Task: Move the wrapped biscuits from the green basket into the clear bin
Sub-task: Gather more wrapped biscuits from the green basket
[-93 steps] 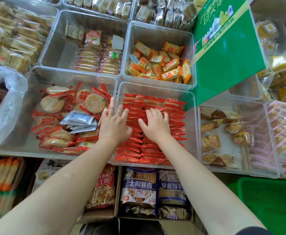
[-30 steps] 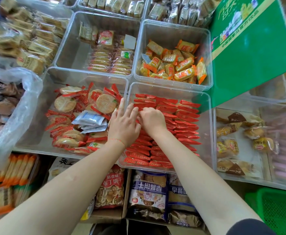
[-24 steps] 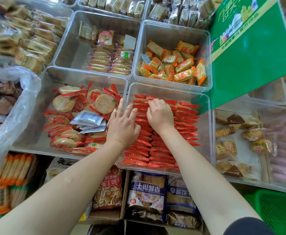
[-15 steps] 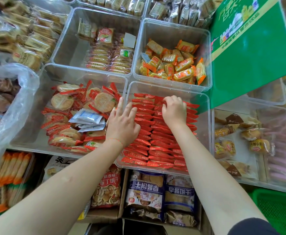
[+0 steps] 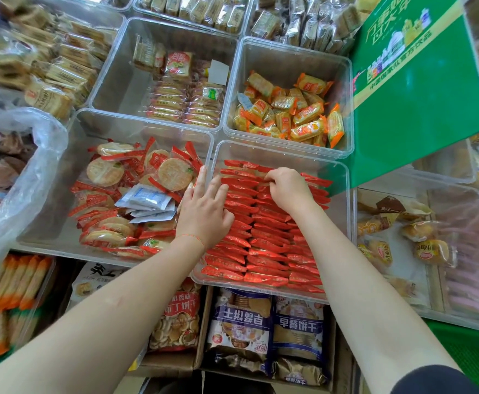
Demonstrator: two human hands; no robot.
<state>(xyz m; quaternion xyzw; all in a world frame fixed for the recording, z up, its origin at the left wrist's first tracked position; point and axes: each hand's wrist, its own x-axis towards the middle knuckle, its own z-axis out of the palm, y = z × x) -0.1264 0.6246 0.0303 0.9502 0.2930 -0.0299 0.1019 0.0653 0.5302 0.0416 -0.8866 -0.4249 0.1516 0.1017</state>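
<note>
Red wrapped biscuits (image 5: 264, 237) packed in rows inside the clear bin (image 5: 343, 220), nearly filling it. Left hand (image 5: 204, 211) flat on the left rows, fingers straight and spread, reaching the bin's left wall. Right hand (image 5: 288, 189) curled, fingertips pinching a wrapper edge near the far rows. Next bin (image 5: 79, 155) to the left: round crackers (image 5: 173, 173) and white sachets (image 5: 144, 199). Bin behind (image 5: 346, 89): orange snack packs (image 5: 289, 112). Green basket (image 5: 460, 354) just showing at lower right; contents out of sight.
</note>
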